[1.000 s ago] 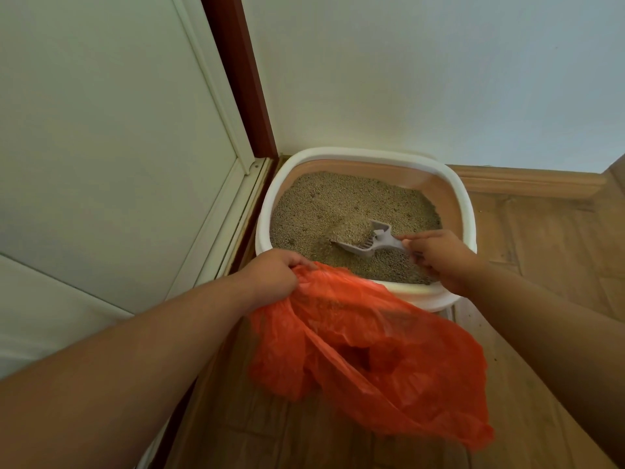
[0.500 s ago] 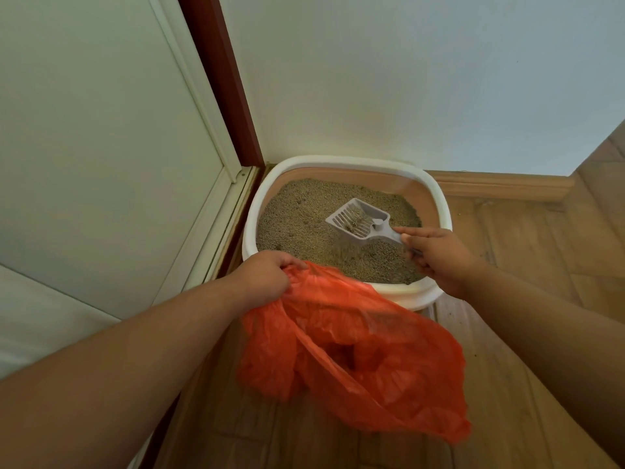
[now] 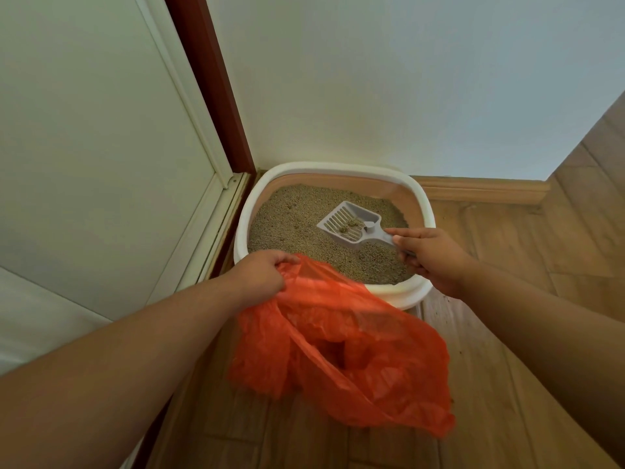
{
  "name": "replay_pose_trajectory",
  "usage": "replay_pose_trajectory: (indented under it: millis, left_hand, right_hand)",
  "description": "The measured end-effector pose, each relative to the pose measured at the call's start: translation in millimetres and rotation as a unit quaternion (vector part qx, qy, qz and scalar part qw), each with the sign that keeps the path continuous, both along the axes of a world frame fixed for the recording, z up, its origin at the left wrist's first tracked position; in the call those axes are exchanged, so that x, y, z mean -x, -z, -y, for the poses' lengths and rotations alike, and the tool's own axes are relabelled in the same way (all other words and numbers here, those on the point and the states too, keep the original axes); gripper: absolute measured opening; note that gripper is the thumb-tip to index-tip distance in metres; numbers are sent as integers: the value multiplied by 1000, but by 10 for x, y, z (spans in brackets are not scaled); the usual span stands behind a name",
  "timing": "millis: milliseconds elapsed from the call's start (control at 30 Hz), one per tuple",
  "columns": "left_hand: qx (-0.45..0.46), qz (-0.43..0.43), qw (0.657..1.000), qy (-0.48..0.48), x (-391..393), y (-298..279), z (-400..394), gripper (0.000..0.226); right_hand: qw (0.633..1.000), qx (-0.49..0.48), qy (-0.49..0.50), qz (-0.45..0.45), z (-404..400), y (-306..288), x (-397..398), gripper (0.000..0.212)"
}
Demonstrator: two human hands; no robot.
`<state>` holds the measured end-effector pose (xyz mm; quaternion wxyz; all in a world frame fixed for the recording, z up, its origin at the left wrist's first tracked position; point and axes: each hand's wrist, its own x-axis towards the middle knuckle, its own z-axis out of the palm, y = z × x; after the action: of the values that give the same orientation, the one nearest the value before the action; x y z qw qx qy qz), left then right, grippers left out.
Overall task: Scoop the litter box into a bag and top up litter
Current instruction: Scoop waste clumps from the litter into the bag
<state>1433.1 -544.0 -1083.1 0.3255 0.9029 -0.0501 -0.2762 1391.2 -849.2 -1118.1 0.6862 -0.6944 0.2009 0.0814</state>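
Here, in the corner of a room with a light wood-plank floor (image 3: 500, 384), a white-rimmed, rounded plastic litter box with tan inner walls (image 3: 426, 204) sits on the boards, its back against a plain white wall (image 3: 389, 79) and a wooden skirting board (image 3: 480, 190). On its left side run a dark red-brown door frame (image 3: 209, 82) and a pale panelled door (image 3: 94, 130). Beige granular litter (image 3: 291, 225) fills the box, and a few dark specks lie scattered on the floor just beside it. No brand, label or writing can be read on anything in view.

The person's right hand (image 3: 433, 258), fingers curled, grips the handle of a pale grey slotted plastic scoop (image 3: 351, 222), which hangs over the litter toward the right half of the box. The scoop's long axis runs diagonally, handle toward the near right and open mouth pointing to the far left; a few small clumps (image 3: 348, 226) rest on its slats. The left hand (image 3: 260, 275), at the box's near rim, clutches a bunched edge of a thin, crinkled orange plastic bag (image 3: 355, 350). The bag sags from that grip across the floor in front of the box, toward the near right, its mouth gaping upward
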Motion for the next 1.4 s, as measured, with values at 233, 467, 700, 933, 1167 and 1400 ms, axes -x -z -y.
replay_pose_trajectory:
  millis: [233, 467, 700, 933, 1167, 1400]
  left_hand:
    - [2, -1, 1000, -11, 21, -70, -1, 84]
    - [18, -30, 999, -30, 61, -157, 15, 92]
    - [72, -77, 992, -71, 99, -205, 82, 94]
    - [89, -102, 988, -76, 112, -226, 90, 97]
    - [78, -100, 989, -71, 121, -253, 49, 94]
    - [66, -97, 991, -69, 117, -265, 2, 94]
  right_hand:
    - [998, 51, -5, 43, 19, -211, -7, 23]
    - [982, 126, -122, 70, 135, -496, 77, 22]
    - [854, 359, -367, 83, -91, -747, 127, 23]
    - [686, 515, -483, 177, -482, -821, 132, 34]
    - [593, 586, -505, 225, -701, -697, 154, 38]
    - [670, 540, -470, 196, -651, -762, 206, 33]
